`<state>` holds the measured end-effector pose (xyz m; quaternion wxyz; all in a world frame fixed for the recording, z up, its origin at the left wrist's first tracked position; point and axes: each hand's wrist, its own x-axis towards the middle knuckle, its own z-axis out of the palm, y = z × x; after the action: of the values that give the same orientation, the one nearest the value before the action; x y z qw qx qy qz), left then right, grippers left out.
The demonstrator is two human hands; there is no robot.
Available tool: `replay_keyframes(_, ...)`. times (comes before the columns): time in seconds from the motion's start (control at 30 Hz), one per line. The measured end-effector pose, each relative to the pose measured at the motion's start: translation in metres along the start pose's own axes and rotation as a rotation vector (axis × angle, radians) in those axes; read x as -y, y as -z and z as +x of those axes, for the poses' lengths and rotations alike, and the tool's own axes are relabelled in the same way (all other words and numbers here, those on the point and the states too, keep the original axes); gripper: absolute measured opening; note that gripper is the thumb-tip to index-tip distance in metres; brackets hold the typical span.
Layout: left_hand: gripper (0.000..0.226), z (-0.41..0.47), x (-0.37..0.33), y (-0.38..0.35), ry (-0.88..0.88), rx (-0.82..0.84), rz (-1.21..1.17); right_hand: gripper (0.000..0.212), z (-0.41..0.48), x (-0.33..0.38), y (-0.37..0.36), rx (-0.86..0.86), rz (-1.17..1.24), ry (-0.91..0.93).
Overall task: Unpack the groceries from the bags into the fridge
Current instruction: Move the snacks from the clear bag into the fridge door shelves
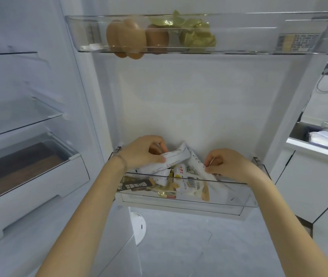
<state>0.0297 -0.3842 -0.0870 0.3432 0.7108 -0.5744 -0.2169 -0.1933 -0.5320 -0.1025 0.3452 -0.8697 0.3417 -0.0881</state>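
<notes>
Both forearms enter from 6 o'clock and reach into the lower door bin [229, 194] of the open fridge.

1. Left hand [143, 150]: at 9 o'clock of the bin. Fingers and thumb are curled around the long white packet [177, 156], holding it tilted above the bin contents. A bracelet [121, 158] sits on the wrist.
2. Right hand [225, 164]: at 3 o'clock of the bin. Thumb and forefinger pinch the edge of a second white packet [198, 160]; the remaining fingers are curled.
3. Bin contents: assorted snack packets, including a dark packet [137, 185] at the bin's 8 o'clock.
4. Upper door bin [249, 35]: at 12 o'clock of the view. It holds brown eggs [127, 37] and, beside them toward 3 o'clock, gold foil-wrapped items [197, 35].
5. Fridge interior: at 9 o'clock, a glass shelf [19, 120] above a crisper drawer [39, 176].
6. At 3 o'clock, a plastic container [327, 139] rests on a counter.
</notes>
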Motion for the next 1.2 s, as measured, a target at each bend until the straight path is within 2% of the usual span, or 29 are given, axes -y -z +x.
replay_keyframes(0.17,0.015,-0.004,0.005,0.012,-0.017,-0.022,0.166,0.008,0.004,0.002,-0.002,0.010,0.042,0.064)
replay_keyframes(0.27,0.016,-0.005,0.011,0.011,0.005,-0.051,0.240,0.013,0.009,0.005,-0.006,-0.071,0.083,0.084)
replay_keyframes(0.53,0.015,-0.017,0.011,0.001,-0.076,-0.273,0.152,0.013,0.019,0.029,-0.025,-0.237,-0.055,0.158)
replay_keyframes(0.73,0.019,-0.032,0.004,-0.007,-0.112,-0.344,0.146,0.020,0.020,0.033,-0.035,-0.109,-0.074,0.135)
replay_keyframes(0.83,0.026,-0.038,0.005,-0.016,-0.108,-0.367,0.183,0.022,0.008,0.030,-0.030,-0.124,-0.067,0.102)
replay_keyframes(0.93,0.028,-0.037,0.009,-0.029,-0.137,-0.441,0.289,0.029,-0.014,0.026,-0.024,-0.217,-0.093,0.102)
replay_keyframes(1.0,0.031,-0.035,0.006,-0.040,-0.187,-0.478,0.315,0.037,-0.034,0.020,-0.022,-0.315,-0.197,0.133)
replay_keyframes(1.1,0.047,-0.030,-0.014,-0.067,-0.266,-0.470,0.382,0.050,-0.068,0.005,-0.018,-0.528,-0.389,0.185)
replay_keyframes(1.2,0.061,-0.024,-0.044,-0.098,-0.300,-0.471,0.483,0.060,-0.102,-0.019,-0.006,-0.595,-0.397,0.118)
